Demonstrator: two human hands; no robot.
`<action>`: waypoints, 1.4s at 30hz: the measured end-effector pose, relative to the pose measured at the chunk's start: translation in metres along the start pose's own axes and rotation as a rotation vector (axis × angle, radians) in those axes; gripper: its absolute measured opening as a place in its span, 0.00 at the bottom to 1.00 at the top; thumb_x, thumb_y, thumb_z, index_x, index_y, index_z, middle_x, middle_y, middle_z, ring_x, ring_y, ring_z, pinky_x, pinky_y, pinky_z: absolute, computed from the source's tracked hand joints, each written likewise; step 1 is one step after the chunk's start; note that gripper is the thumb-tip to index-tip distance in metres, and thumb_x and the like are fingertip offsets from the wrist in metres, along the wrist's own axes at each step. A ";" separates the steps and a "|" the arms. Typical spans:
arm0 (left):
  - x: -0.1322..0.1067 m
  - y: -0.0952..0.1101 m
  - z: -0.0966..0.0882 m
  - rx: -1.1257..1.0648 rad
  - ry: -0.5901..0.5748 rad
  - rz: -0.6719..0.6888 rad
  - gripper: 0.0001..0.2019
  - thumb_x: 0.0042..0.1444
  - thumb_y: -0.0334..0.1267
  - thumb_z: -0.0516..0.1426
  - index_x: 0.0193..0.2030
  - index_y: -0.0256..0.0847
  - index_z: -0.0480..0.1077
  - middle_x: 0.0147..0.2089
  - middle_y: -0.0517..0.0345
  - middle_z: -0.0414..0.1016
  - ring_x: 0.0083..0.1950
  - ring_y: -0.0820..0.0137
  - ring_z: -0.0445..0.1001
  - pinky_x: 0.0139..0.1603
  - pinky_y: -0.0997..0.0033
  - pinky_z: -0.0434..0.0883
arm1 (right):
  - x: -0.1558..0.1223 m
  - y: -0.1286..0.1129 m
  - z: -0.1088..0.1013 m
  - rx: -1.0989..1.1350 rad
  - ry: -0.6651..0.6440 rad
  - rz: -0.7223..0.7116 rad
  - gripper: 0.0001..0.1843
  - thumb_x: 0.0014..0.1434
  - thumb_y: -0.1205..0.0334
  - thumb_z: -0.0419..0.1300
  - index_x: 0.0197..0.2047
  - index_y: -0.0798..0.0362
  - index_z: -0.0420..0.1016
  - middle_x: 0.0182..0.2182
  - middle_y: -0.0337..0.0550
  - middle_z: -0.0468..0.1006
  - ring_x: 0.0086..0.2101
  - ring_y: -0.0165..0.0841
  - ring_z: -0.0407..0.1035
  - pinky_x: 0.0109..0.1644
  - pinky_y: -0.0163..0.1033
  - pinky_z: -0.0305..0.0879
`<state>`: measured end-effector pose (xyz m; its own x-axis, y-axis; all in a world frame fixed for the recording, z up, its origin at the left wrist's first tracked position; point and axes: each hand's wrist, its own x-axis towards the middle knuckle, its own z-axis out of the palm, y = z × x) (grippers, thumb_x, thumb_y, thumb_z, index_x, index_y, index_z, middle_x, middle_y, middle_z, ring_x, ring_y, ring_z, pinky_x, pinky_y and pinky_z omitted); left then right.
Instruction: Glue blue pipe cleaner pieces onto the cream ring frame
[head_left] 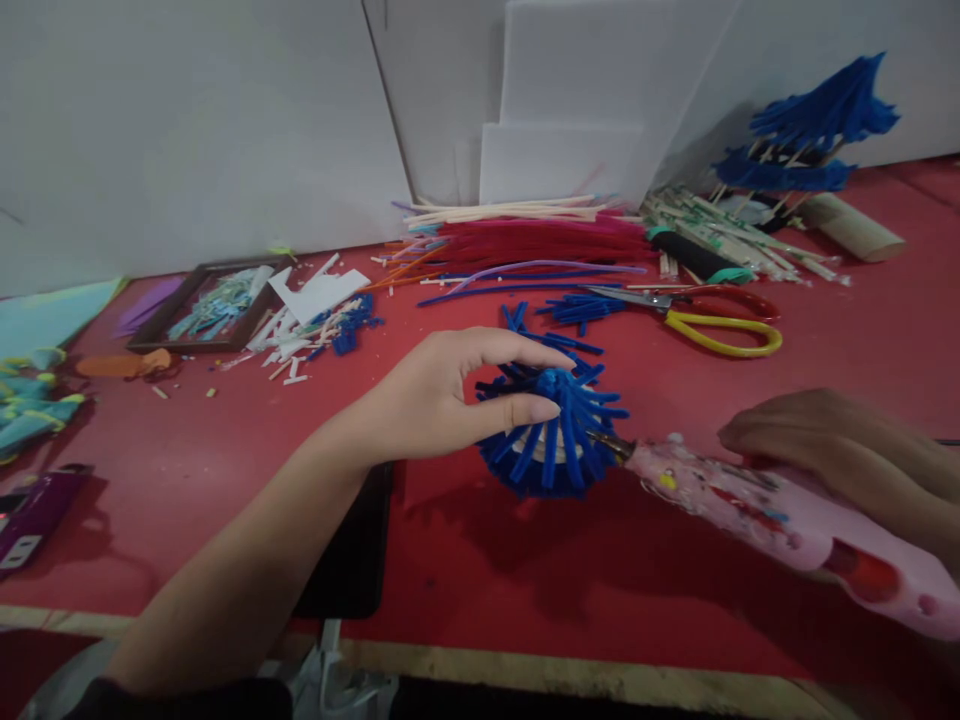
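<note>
Centrally, your left hand [442, 395] pinched a blue pipe-cleaner pompom [559, 440], your right hand [832, 450] curled around a pink glue gun [780, 510], nozzle touching pompom.

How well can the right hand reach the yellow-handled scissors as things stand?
Probably yes: the scissors lie uncovered on the red table beyond the right hand, nothing between. But that hand holds the pink glue gun.

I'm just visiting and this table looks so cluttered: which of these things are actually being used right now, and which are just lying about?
In use: left hand holding the blue pipe-cleaner dome; right hand on the pink glue gun, nozzle at the dome.
Lying about: scissors, red pipe-cleaner pile, picture frame, cardboard tube.
</note>
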<state>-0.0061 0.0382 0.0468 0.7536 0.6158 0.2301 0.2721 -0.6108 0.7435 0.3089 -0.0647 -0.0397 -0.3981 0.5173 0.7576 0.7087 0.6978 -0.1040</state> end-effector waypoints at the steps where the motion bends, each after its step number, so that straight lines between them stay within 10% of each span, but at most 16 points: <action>1: 0.000 0.000 0.000 0.004 -0.001 0.001 0.15 0.62 0.45 0.66 0.53 0.43 0.81 0.55 0.53 0.86 0.56 0.63 0.84 0.62 0.66 0.77 | -0.001 0.002 -0.001 -0.008 -0.005 0.002 0.15 0.73 0.56 0.50 0.48 0.42 0.78 0.35 0.46 0.81 0.35 0.42 0.79 0.40 0.49 0.78; 25: 0.000 0.000 -0.001 0.006 0.007 0.006 0.15 0.62 0.43 0.66 0.53 0.41 0.81 0.55 0.53 0.86 0.56 0.65 0.84 0.61 0.70 0.77 | 0.001 -0.009 -0.007 -0.015 -0.058 0.059 0.12 0.74 0.62 0.48 0.42 0.47 0.71 0.36 0.47 0.75 0.37 0.40 0.74 0.44 0.47 0.72; 31: 0.000 -0.001 0.001 -0.001 0.019 0.022 0.15 0.63 0.43 0.66 0.53 0.39 0.81 0.54 0.51 0.86 0.56 0.65 0.84 0.61 0.71 0.77 | -0.002 -0.015 -0.016 -0.074 -0.094 0.061 0.22 0.76 0.50 0.39 0.48 0.47 0.72 0.39 0.52 0.77 0.44 0.45 0.75 0.53 0.52 0.70; 37: -0.002 -0.002 0.001 -0.011 0.033 0.054 0.15 0.63 0.40 0.66 0.54 0.37 0.80 0.55 0.50 0.86 0.57 0.66 0.84 0.62 0.72 0.77 | -0.021 0.042 -0.037 -0.176 -0.268 0.139 0.21 0.72 0.52 0.45 0.63 0.42 0.69 0.42 0.54 0.77 0.43 0.46 0.75 0.48 0.51 0.70; 42: -0.003 -0.002 0.002 -0.052 0.050 0.067 0.14 0.63 0.39 0.66 0.54 0.37 0.79 0.55 0.49 0.86 0.57 0.65 0.84 0.62 0.71 0.78 | -0.054 0.097 -0.020 -0.368 -0.635 0.332 0.17 0.63 0.64 0.54 0.50 0.43 0.81 0.43 0.57 0.82 0.45 0.44 0.75 0.46 0.49 0.68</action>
<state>-0.0075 0.0365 0.0433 0.7376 0.5996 0.3106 0.1901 -0.6258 0.7565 0.4108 -0.0350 -0.0777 -0.3098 0.9291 0.2020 0.9506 0.3075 0.0437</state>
